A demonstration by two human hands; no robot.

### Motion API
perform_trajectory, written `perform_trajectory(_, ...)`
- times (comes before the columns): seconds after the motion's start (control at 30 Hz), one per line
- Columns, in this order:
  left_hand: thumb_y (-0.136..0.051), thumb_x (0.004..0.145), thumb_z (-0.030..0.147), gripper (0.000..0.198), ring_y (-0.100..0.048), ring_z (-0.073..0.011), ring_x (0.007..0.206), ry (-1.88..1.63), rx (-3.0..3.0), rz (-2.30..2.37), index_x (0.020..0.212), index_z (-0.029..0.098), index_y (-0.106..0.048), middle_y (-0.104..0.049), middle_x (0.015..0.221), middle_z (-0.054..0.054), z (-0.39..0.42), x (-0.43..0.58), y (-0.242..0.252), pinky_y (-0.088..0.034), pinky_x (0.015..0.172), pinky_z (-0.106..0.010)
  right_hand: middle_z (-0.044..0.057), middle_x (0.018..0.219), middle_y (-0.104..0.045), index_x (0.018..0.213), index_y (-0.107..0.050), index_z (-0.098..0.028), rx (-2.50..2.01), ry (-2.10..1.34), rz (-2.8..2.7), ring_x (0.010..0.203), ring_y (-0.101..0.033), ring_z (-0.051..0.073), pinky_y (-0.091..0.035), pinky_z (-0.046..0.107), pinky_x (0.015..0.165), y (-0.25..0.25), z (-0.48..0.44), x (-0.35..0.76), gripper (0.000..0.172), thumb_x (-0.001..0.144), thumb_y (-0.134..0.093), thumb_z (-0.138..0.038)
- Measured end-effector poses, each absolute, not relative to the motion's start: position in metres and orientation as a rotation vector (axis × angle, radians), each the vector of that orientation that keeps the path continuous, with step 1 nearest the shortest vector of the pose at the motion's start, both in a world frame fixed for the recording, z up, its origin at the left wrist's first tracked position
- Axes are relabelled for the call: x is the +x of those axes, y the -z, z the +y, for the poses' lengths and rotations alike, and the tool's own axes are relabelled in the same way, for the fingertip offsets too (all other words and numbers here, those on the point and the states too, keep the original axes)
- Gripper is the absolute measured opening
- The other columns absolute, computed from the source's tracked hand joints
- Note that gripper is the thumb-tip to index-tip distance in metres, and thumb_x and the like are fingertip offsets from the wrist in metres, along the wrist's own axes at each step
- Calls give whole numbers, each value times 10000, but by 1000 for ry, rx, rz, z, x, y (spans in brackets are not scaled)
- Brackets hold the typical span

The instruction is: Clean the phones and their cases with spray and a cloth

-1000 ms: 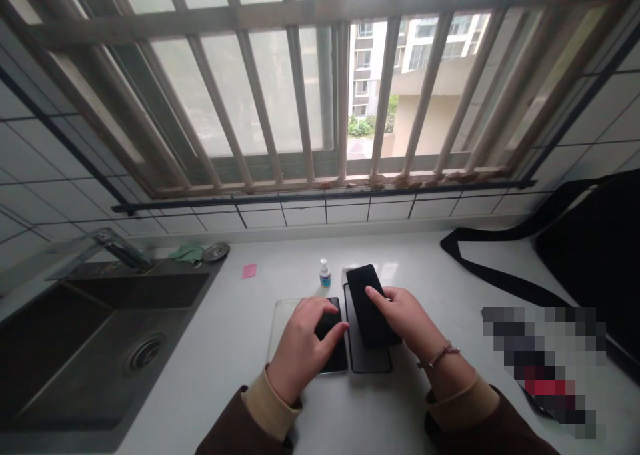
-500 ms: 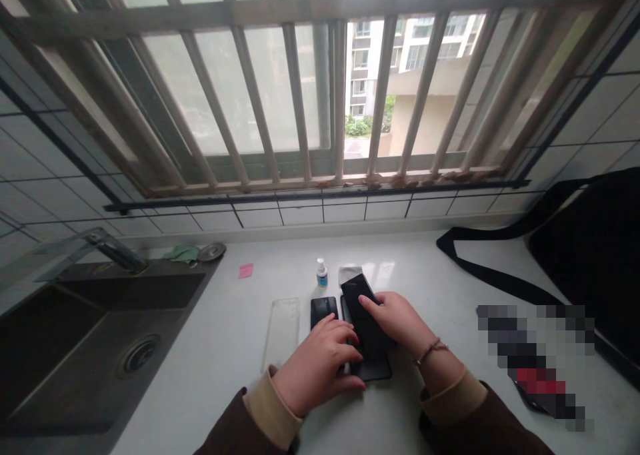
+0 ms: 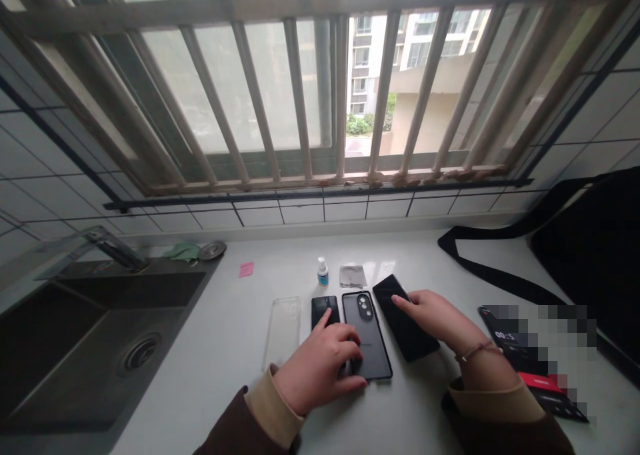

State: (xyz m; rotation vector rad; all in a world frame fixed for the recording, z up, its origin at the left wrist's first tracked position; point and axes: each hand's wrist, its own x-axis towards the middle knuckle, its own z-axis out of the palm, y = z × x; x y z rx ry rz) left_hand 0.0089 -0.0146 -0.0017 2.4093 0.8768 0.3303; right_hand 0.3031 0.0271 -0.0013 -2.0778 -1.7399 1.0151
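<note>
My left hand [image 3: 320, 365] rests with curled fingers on a small black phone [image 3: 324, 308] and the left edge of a dark phone case [image 3: 367, 335] with a camera cutout, which lies flat on the white counter [image 3: 230, 348]. My right hand [image 3: 440, 315] grips a black phone [image 3: 403, 315] at its right side, screen up, just right of the case, index finger laid on top. A clear phone case [image 3: 283, 328] lies to the left of the small phone.
A small dropper bottle [image 3: 323, 272], a grey cloth [image 3: 353, 275] and a pink note [image 3: 245, 269] lie near the wall. A steel sink [image 3: 75, 348] with tap sits left. A black bag [image 3: 590, 242] and a dark box [image 3: 545, 382] are at the right.
My right hand has carried the black phone off the dark case to the right, uncovering the case. My left hand slid from the small phone towards the case's edge.
</note>
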Motion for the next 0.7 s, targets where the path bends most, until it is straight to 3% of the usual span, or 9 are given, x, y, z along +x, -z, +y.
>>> perform_trajectory(0.13,-867,839,344,309,-646,-266,1257,-324,2390,896,1108,263,-738,-689,1269,-66,-16,10,-4,-84,1308,-679,118,771,-769,766,-721,-156,-2058,-1107,-1726,623,-654,197,-339,285,521,2,23,315,517,1024,-534,-563)
perform_trajectory(0.27,-855,829,338,473,-622,-291,1298,-316,2416,916,1273,281,-701,-658,1330,-99,-18,12,-9,-106,1299,-702,105,730,-747,720,-696,-168,-2056,-1134,-1749,596,-618,192,-332,289,514,4,24,317,534,1006,-549,-594)
perform_trajectory(0.5,-861,828,438,489,-425,-364,1533,-314,2455,883,1256,280,-687,-587,1547,-106,-20,14,-8,0,1286,-745,89,699,-736,725,-697,-188,-2132,-1106,-1792,566,-616,197,-349,301,520,13,24,318,458,942,-664,-589)
perform_trajectory(0.7,-853,842,419,511,-410,-362,1548,-285,2436,893,1297,278,-667,-589,1557,-106,-19,13,-6,4,1280,-758,85,609,-708,669,-661,-205,-2263,-985,-1802,528,-629,217,-351,329,532,11,23,318,456,917,-687,-587)
